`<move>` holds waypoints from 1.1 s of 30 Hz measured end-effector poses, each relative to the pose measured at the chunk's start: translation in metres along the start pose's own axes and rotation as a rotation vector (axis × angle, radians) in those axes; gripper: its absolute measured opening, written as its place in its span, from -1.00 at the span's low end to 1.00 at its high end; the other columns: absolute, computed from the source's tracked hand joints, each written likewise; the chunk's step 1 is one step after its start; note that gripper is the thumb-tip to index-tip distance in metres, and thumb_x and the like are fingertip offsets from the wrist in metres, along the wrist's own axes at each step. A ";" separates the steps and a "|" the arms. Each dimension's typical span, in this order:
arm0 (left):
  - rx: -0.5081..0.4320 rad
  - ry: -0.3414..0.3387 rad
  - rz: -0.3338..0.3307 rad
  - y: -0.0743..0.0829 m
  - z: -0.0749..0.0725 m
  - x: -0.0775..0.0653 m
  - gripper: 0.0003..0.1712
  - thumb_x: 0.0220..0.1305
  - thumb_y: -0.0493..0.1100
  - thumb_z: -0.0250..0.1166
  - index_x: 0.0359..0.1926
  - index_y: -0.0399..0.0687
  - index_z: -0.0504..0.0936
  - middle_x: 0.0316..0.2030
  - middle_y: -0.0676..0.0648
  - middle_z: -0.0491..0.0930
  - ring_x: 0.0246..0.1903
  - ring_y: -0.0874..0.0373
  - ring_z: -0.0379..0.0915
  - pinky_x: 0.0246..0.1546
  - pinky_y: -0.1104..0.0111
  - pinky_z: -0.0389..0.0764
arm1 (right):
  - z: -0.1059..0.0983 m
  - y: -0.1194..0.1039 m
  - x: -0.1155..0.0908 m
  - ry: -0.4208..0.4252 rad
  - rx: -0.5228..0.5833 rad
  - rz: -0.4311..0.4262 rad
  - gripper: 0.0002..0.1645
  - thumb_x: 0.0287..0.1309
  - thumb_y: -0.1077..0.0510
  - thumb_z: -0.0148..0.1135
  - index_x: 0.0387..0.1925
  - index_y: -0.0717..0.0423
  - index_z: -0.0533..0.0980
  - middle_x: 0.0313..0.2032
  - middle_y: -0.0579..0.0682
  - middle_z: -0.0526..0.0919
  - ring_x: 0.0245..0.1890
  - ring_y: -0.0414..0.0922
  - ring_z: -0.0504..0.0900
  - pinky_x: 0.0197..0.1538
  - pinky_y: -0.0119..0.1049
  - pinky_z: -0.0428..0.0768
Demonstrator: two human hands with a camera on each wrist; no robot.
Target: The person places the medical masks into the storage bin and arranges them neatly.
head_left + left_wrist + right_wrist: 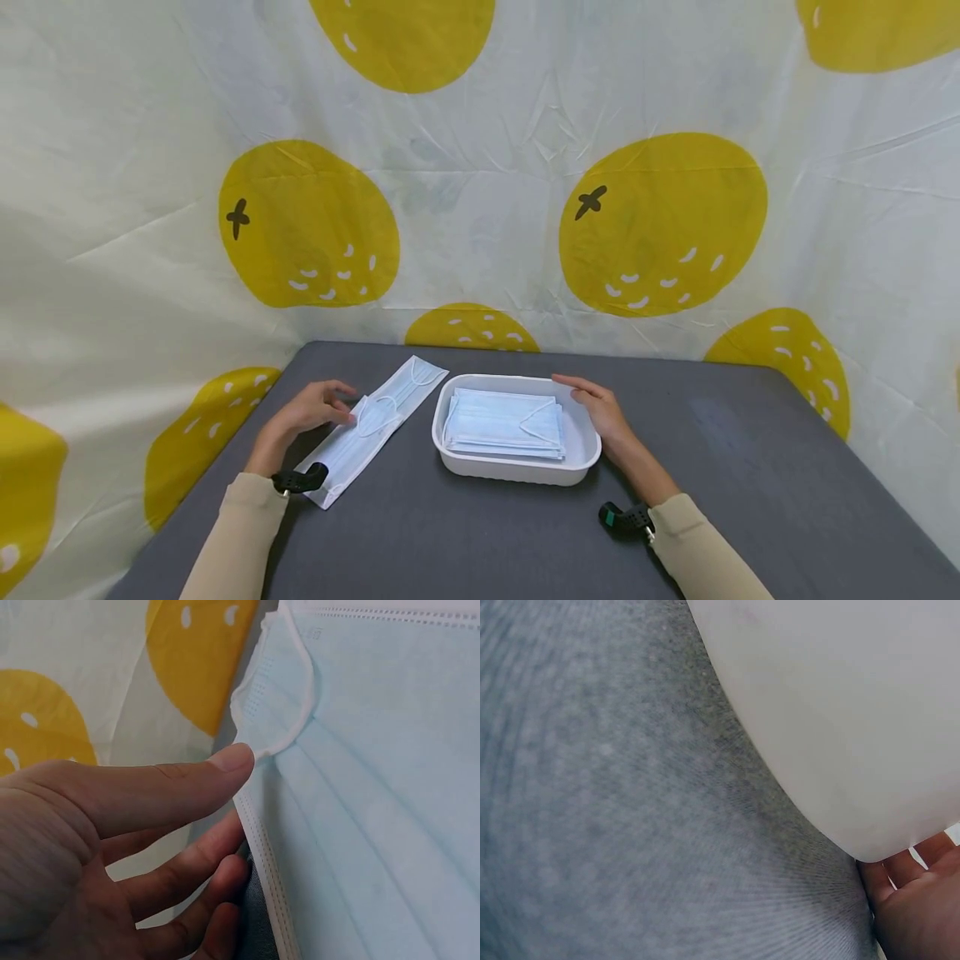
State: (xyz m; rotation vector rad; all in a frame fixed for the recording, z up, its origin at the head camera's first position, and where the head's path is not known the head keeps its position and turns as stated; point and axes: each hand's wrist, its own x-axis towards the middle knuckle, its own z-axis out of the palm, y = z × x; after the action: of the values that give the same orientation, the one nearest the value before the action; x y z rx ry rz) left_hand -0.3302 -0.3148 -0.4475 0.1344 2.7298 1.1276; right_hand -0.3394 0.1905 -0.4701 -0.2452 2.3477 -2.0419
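Observation:
In the head view, my left hand [318,407] is at the left edge of blue-and-white disposable face masks [390,419] laid out in a slanting strip. The thumb tip meets a white ear loop [306,694], while the loosely bent fingers sit apart from the thumb along the mask's edge. My right hand [600,410] rests against the right side of a white plastic tub [510,472], its fingers extended along the rim. Inside the tub lies a stack of folded face masks [504,421], with one ear loop loose on top.
A dark grey table [465,542] carries everything. Behind and to the left hangs a white curtain [480,225] printed with large yellow fruit. Black wrist straps sit on both forearms, below beige sleeves [243,525].

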 end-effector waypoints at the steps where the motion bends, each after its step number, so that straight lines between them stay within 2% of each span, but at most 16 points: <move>1: -0.004 0.002 -0.002 0.000 0.000 0.000 -0.32 0.16 -0.16 0.55 0.24 -0.34 0.54 -0.29 -0.14 0.67 -0.26 0.05 0.52 -0.08 0.22 0.60 | 0.000 0.000 0.000 -0.003 -0.003 -0.003 -0.52 0.56 0.26 -0.10 0.37 0.22 0.49 0.43 0.18 0.47 0.50 0.08 0.35 0.56 0.08 0.26; 3: -0.012 0.000 -0.003 0.000 0.000 0.000 -0.37 0.15 -0.16 0.56 0.19 -0.32 0.56 -0.30 -0.12 0.66 -0.26 0.06 0.52 -0.11 0.25 0.57 | 0.000 -0.001 0.000 -0.002 0.002 -0.005 -0.52 0.56 0.26 -0.09 0.37 0.22 0.49 0.43 0.18 0.47 0.50 0.08 0.35 0.56 0.07 0.26; 9: -0.068 -0.043 0.049 0.002 -0.004 -0.003 -0.60 0.18 -0.25 0.51 -0.03 -0.34 0.60 -0.32 -0.13 0.65 -0.32 0.09 0.48 -0.29 0.32 0.53 | -0.002 0.000 0.000 -0.007 0.006 -0.005 -0.52 0.57 0.25 -0.10 0.37 0.23 0.48 0.44 0.19 0.46 0.49 0.06 0.35 0.56 0.06 0.25; 12: -0.084 -0.080 0.028 0.002 -0.006 -0.005 -0.66 0.19 -0.26 0.49 -0.04 -0.31 0.64 -0.25 -0.16 0.65 -0.31 0.08 0.48 -0.33 0.33 0.56 | -0.001 0.000 0.000 -0.010 0.007 -0.006 -0.52 0.57 0.25 -0.11 0.38 0.22 0.48 0.44 0.19 0.46 0.49 0.06 0.34 0.57 0.05 0.25; 16: -0.083 -0.113 -0.011 0.002 -0.006 -0.008 -0.67 0.18 -0.32 0.47 -0.02 -0.22 0.69 -0.17 -0.17 0.66 -0.24 0.05 0.48 -0.27 0.31 0.57 | 0.000 0.000 -0.001 -0.011 0.006 -0.004 -0.52 0.57 0.24 -0.11 0.38 0.20 0.49 0.44 0.17 0.46 0.50 0.06 0.33 0.57 0.07 0.22; 18: -0.083 -0.118 -0.002 0.003 -0.006 -0.010 -0.67 0.16 -0.38 0.44 -0.01 -0.21 0.70 -0.16 -0.20 0.66 -0.22 0.03 0.48 -0.23 0.30 0.55 | 0.000 0.000 -0.001 -0.012 0.009 -0.004 -0.52 0.57 0.24 -0.11 0.38 0.20 0.49 0.44 0.17 0.46 0.50 0.07 0.33 0.58 0.08 0.21; 23: -0.067 -0.126 0.086 0.007 -0.009 -0.014 -0.67 0.19 -0.45 0.35 0.00 -0.24 0.74 -0.04 -0.27 0.65 -0.16 0.00 0.46 -0.17 0.30 0.56 | 0.000 -0.001 -0.001 -0.008 0.016 -0.010 -0.52 0.57 0.26 -0.10 0.37 0.23 0.49 0.43 0.19 0.47 0.49 0.05 0.34 0.58 0.05 0.22; 27: -0.058 -0.137 0.145 0.010 -0.012 -0.016 -0.68 0.23 -0.42 0.32 0.01 -0.23 0.77 0.08 -0.28 0.65 -0.12 0.01 0.44 -0.15 0.29 0.54 | -0.001 -0.002 -0.001 -0.006 0.003 -0.011 -0.53 0.57 0.25 -0.09 0.36 0.22 0.50 0.42 0.17 0.49 0.46 -0.06 0.39 0.54 -0.05 0.25; 30: -0.068 -0.140 0.169 0.011 -0.014 -0.017 -0.67 0.24 -0.40 0.32 0.02 -0.25 0.76 0.11 -0.29 0.66 -0.11 0.01 0.45 -0.15 0.27 0.53 | -0.001 -0.003 -0.001 -0.004 -0.008 -0.009 -0.53 0.57 0.25 -0.08 0.36 0.21 0.50 0.41 0.15 0.50 0.44 -0.10 0.40 0.52 -0.11 0.26; 33: -0.072 -0.130 0.161 0.012 -0.013 -0.017 -0.67 0.24 -0.38 0.34 0.03 -0.26 0.76 0.12 -0.30 0.67 -0.09 0.00 0.47 -0.14 0.26 0.54 | -0.001 -0.003 -0.002 -0.004 -0.005 -0.006 -0.53 0.56 0.25 -0.08 0.36 0.21 0.50 0.41 0.16 0.50 0.46 -0.05 0.39 0.53 -0.08 0.26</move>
State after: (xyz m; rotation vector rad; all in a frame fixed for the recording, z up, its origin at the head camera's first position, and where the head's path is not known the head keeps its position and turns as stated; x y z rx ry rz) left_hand -0.3165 -0.3178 -0.4274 0.4092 2.5985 1.2104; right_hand -0.3375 0.1910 -0.4676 -0.2562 2.3526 -2.0370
